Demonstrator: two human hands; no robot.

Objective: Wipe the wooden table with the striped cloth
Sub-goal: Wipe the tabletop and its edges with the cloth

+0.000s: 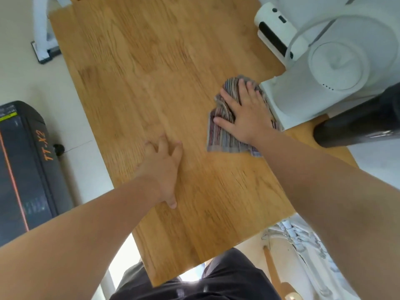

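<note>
The wooden table fills the middle of the head view. A crumpled striped cloth lies on its right side. My right hand presses flat on the cloth with the fingers spread and straight, pointing away from me. My left hand rests on the bare wood to the left of the cloth, its fingers slightly bent with the tips on the surface and holding nothing. The cloth's far edge lies right beside the base of a white appliance.
A white appliance stands on the table's right side, touching the cloth's edge. A black cylinder juts in from the right. A dark treadmill lies on the floor at left. A white device sits at the back right.
</note>
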